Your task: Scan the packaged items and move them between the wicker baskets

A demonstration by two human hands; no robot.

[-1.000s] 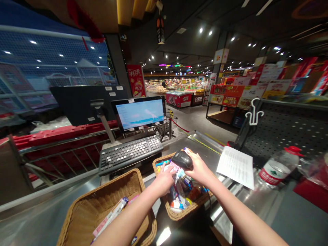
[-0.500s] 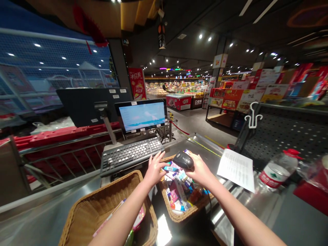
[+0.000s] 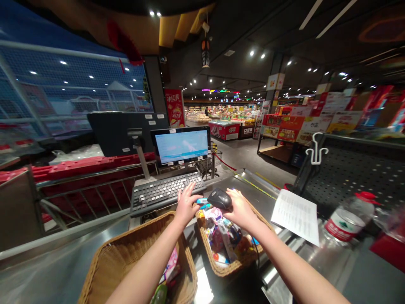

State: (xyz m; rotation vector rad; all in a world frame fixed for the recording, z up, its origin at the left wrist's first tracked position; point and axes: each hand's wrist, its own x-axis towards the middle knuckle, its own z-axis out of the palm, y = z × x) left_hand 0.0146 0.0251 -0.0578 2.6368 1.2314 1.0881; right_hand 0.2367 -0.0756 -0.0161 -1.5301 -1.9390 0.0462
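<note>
My right hand (image 3: 242,209) grips a black handheld barcode scanner (image 3: 220,198) over the far end of the right wicker basket (image 3: 218,270). That basket is full of small colourful packaged goods (image 3: 218,232). My left hand (image 3: 186,206) is by the keyboard's near right corner, upper fingers stretched out. Its thumb side is on a small blue-and-white packet (image 3: 203,202), just left of the scanner's head; the exact grip is partly hidden. Below my left forearm stands the left wicker basket (image 3: 107,257), with a pink package (image 3: 171,264) and a green item (image 3: 160,293) inside.
A black keyboard (image 3: 164,192) lies before a lit monitor (image 3: 183,145); a second screen (image 3: 117,135) faces away. On the right are a printed sheet (image 3: 295,215), a large water bottle (image 3: 346,219) with a red cap, and a perforated panel (image 3: 357,173) with a white hook. The scanner's cord hangs past the right basket.
My left hand and the blue packet have shifted left, away from the basket's middle. The scanner has followed slightly left, still in my right hand. The whole view has swung a little left.
</note>
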